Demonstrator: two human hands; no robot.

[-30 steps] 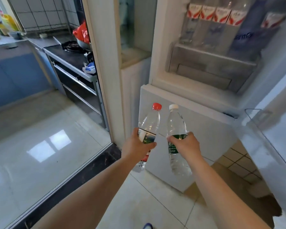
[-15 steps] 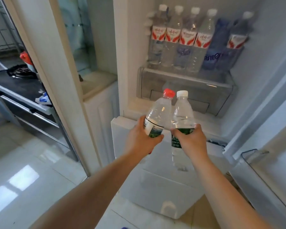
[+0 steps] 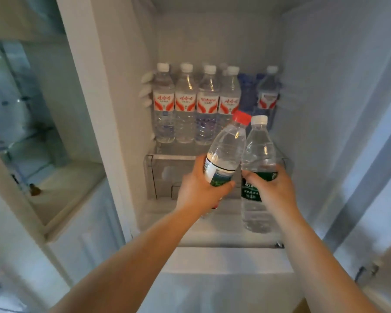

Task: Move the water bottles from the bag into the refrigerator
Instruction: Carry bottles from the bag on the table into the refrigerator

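A: Start with the fingers. What are they doing?

B: On the left hand the fingers are curled round the label of the red-capped bottle, thumb on the near side, the grip closed round its middle. That bottle leans to the right, so its cap sits close beside the neck of the other one.

A: And the right hand?

B: The right hand wraps the white-capped bottle at its dark green label, fingers bent round the front and pressed to the plastic. This bottle stands nearly upright, its base hanging below the hand.

A: Where are the two bottles in relation to the refrigerator?

B: Both are held up in front of the open refrigerator, at the mouth of the compartment, level with the clear drawer. Neither rests on anything. They touch or nearly touch at the shoulders; I cannot tell which.

A: What is further in?

B: On the shelf above the drawer stands a row of water bottles with white caps and red-and-white labels, upright and side by side. To their right is a blue bottle, then one more clear bottle by the right wall.

A: Anything to the far left?

B: A glass-fronted cabinet, blurred.
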